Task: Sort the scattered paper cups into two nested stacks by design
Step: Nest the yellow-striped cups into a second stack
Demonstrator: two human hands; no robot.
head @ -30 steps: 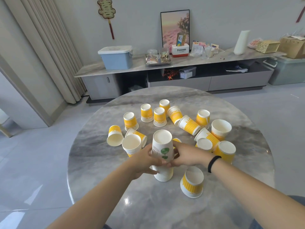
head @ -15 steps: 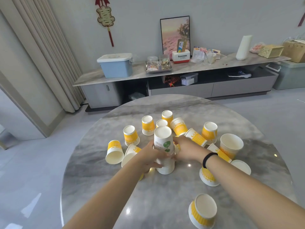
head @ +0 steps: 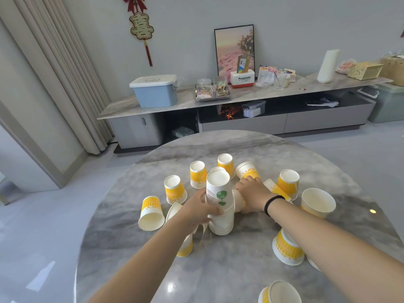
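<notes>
While the left hand (head: 202, 207) wraps its fingers round the upside-down stack of white green-sprout cups (head: 219, 206) near the middle of the round marble table (head: 218, 270), the right hand (head: 251, 191) lies just beside it at three o'clock, curled over a cup on its side; what exactly it grips is hidden. That white tipped cup (head: 238, 200) touches the stack, its long axis running roughly nine to three. Yellow-striped cups (head: 197, 174) ring both hands: inverted ones from ten to two o'clock, a tipped one (head: 151, 213) at nine, an upright one (head: 318, 202) at three. Being nearer, the right hand looks best placed for the next pick.
</notes>
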